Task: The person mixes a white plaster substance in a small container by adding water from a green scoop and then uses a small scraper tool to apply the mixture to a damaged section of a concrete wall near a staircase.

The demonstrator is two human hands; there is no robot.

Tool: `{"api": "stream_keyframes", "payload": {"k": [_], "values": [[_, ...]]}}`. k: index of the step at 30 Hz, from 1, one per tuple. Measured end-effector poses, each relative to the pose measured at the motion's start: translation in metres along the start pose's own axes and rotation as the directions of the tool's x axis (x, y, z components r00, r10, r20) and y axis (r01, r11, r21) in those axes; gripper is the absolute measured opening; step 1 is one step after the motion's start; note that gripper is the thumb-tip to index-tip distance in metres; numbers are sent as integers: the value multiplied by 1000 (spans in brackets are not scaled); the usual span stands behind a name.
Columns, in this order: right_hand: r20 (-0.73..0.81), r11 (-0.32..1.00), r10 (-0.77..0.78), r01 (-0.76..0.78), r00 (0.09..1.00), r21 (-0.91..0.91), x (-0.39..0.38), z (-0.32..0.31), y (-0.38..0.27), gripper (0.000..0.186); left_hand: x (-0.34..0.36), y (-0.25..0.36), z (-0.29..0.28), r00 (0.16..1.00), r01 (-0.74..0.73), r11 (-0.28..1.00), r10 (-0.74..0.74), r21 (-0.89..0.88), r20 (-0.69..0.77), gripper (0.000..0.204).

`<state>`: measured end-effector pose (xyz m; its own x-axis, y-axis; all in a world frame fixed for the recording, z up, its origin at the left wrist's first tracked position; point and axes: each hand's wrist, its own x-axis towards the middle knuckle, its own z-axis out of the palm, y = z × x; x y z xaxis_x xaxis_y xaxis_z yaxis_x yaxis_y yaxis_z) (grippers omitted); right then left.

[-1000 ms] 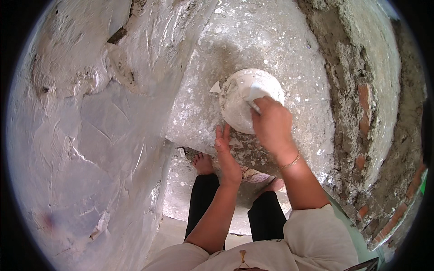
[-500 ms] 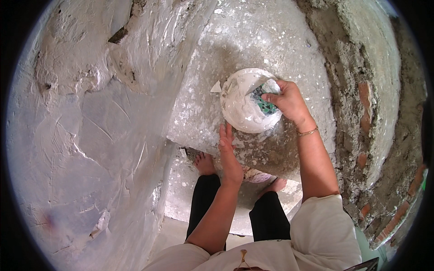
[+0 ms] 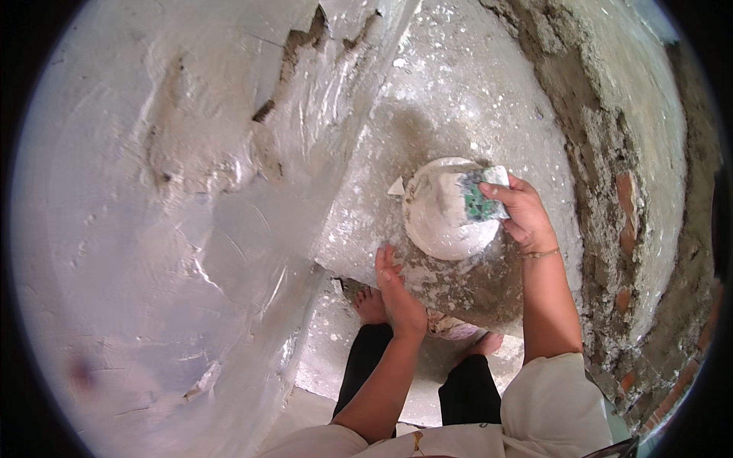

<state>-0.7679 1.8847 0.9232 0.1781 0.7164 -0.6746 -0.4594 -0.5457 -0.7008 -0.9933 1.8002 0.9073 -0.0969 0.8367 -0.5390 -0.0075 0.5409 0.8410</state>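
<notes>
My right hand (image 3: 527, 210) grips a flat green-and-black piece (image 3: 479, 202) like a scraper, thumb on top and fingers beneath. Wet white plaster is heaped along its left side, and its right corner is white too. It is over a round white tub (image 3: 447, 243) on the step, covering much of the opening; how much plaster is inside is hidden. Left of the tub's near side, my left hand (image 3: 399, 294) hangs apart from it, fingers stretched out and holding nothing.
A wall (image 3: 229, 252) with wet-looking, uneven plaster rises on the left, its broken patch (image 3: 301, 46) near the top. The speckled concrete step (image 3: 374, 221) carries a small white chip (image 3: 396, 186). On the right is a rough ledge with exposed brick (image 3: 626, 210). My bare feet (image 3: 370, 307) are below.
My right hand has lifted the green-and-black piece from inside the tub, with plaster heaped on it. My left hand has come away from the tub's side. The whole view has shifted.
</notes>
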Motion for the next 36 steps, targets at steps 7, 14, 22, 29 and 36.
{"api": "stream_keyframes", "payload": {"k": [7, 14, 22, 29, 36], "values": [[-74, 908, 184, -141, 980, 395, -10, 3, 1, 59, 7, -9, -22, 861, -271, 862, 416, 429, -292, 60], [-3, 795, -140, 114, 990, 596, -7, 75, -54, 26, 23, -31, -55, 805, -81, 644, 493, 761, -332, 71], [-401, 630, -659, 758, 637, 170, 42, 183, -86, 25, 48, -32, -33, 725, 140, 606, 476, 783, -498, 82], [-236, 440, -897, 814, 374, -380, 42, 223, -45, 44, 62, -59, -42, 647, 117, 578, 572, 807, -504, 89], [-97, 581, -810, 771, 578, -262, -12, 215, -28, 43, 65, -72, -48, 526, 243, 602, 577, 760, -625, 87]]}}
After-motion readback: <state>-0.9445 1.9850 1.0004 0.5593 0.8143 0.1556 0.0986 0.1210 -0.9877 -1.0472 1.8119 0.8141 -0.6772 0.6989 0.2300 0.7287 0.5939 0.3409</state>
